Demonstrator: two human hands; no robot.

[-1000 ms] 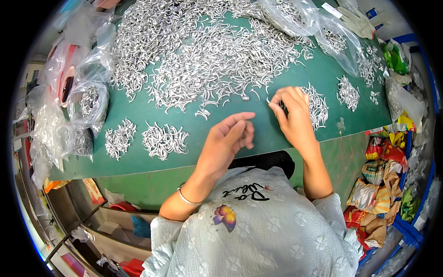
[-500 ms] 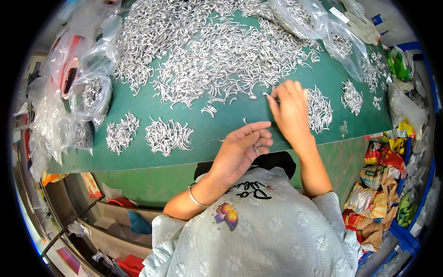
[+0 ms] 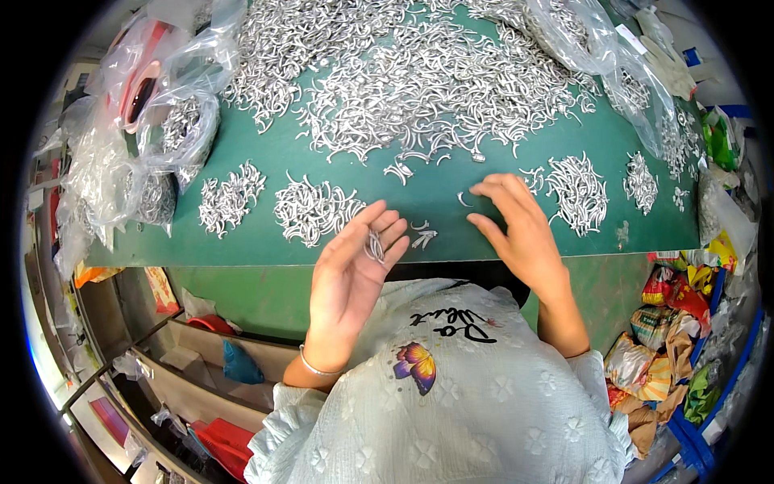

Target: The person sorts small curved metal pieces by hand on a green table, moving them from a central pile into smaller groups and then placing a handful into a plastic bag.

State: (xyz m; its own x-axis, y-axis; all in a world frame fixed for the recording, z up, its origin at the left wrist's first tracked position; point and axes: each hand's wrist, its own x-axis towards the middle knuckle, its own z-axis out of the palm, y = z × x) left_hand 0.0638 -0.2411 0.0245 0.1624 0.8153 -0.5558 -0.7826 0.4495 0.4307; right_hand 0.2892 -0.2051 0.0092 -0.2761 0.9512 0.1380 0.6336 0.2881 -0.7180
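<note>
My left hand [image 3: 343, 278] is palm up over the table's near edge, its fingers loosely curled. A few small curved silvery metal pieces [image 3: 374, 247] lie across those fingers. My right hand [image 3: 524, 238] hovers over the green tabletop, thumb and fingers apart, with nothing seen between them. Just beyond its fingertips is a single curved piece [image 3: 462, 198]; whether it touches the hand I cannot tell. Between my hands a few loose pieces [image 3: 424, 237] rest near the edge. A small heap of curved pieces [image 3: 316, 211] sits left of my left hand, and another heap [image 3: 578, 194] is right of my right hand.
A large spread of similar pieces [image 3: 435, 89] covers the far part of the green table [image 3: 266, 246]. Clear plastic bags [image 3: 181, 133] stand at the left, and another bag [image 3: 645, 97] lies at the far right. Smaller heaps [image 3: 231, 199] [image 3: 640, 183] flank the outer sides.
My left hand has moved left and turned up, showing the pieces on its fingers. My right hand's thumb and fingers have spread. Loose pieces between the hands now show. The view has shifted.
</note>
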